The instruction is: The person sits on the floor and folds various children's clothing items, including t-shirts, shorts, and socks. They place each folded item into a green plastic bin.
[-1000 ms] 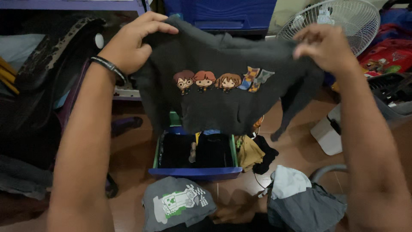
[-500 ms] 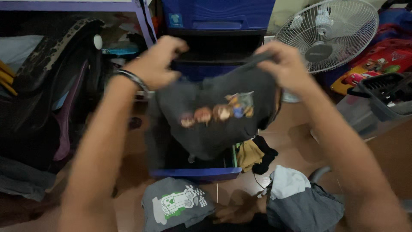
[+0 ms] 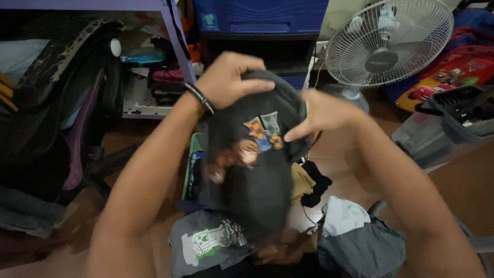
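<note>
While held up mid-frame in head view, dark grey shirt (image 3: 257,175) with cartoon print hangs bunched and folded over, lower part motion-blurred. Left hand (image 3: 226,80) on top edge of shirt, fingers curled together and clamped on fabric; black wristband (image 3: 199,98) on that wrist. Right hand (image 3: 321,113) at shirt's right side, fingers pinched onto the cloth near the print, thumb hidden behind fabric. Both hands close, only the bunched collar area between them.

Directly below shirt: open blue drawer (image 3: 193,170), mostly covered by hanging cloth. On floor beneath, grey shirt with green-white graphic (image 3: 208,242), lying flat. Just right of it, pile of grey and white clothes (image 3: 355,234). Small black and mustard garments (image 3: 309,180) between drawer and pile.

Behind: blue plastic drawer unit (image 3: 262,15), white pedestal fan (image 3: 388,44) to its right, clear storage bin (image 3: 445,126) at far right, dark bag (image 3: 56,113) leaning at left under purple shelf (image 3: 172,31).
</note>
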